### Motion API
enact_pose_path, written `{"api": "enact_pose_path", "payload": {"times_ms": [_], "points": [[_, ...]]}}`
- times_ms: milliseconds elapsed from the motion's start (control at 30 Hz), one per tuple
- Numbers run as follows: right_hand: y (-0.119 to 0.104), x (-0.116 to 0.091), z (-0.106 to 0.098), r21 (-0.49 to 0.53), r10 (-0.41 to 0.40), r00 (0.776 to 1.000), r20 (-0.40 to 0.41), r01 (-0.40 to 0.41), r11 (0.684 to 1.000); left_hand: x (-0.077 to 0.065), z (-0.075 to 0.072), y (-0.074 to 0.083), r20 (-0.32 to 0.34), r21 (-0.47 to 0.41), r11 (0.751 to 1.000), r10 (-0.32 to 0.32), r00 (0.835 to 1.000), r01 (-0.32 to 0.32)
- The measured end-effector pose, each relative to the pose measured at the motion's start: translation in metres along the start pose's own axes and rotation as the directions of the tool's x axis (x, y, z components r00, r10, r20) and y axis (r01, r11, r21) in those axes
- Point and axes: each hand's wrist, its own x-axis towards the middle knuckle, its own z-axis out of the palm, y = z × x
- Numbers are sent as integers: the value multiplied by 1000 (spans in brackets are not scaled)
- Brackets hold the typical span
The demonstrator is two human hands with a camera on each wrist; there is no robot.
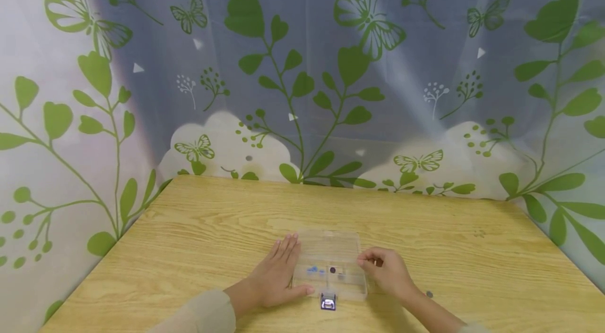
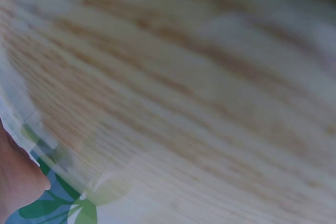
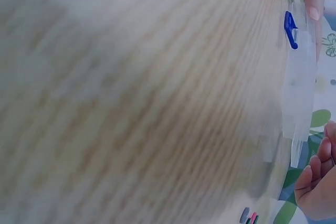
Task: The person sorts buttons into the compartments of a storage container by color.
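A clear plastic compartment box (image 1: 363, 291) lies with its see-through lid (image 1: 328, 243) folded back on the wooden table. Small blue pieces (image 1: 313, 269) sit in a left compartment, and a dark round piece (image 1: 333, 270) is near the middle. Along the box's left side rests my left hand (image 1: 279, 275), fingers straight, thumb at the front edge. My right hand (image 1: 386, 271) has its fingers curled, with fingertips at the box's right edge; whether they pinch anything is hidden. A small blue-framed square piece (image 1: 328, 301) stands at the box's front, also blue (image 3: 290, 31) in the right wrist view.
A small dark grey piece (image 1: 429, 294) lies on the table (image 1: 212, 217) beside my right forearm. Small grey, pink and green pieces (image 3: 250, 216) show low in the right wrist view. A leaf-patterned curtain (image 1: 302, 60) hangs behind the table.
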Motion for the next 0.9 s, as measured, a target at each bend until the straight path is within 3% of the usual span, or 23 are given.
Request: {"api": "enact_pose_path", "payload": {"times_ms": [333,900], "points": [[10,-1,-9,3,11,1000,-4,-11,1000,-2,-8,5,27,-10,1000,-10,1000,10],[24,-5,-30,-9,24,999,25,-24,1000,-1,-3,2,5,23,1000,4,1000,-5]]}}
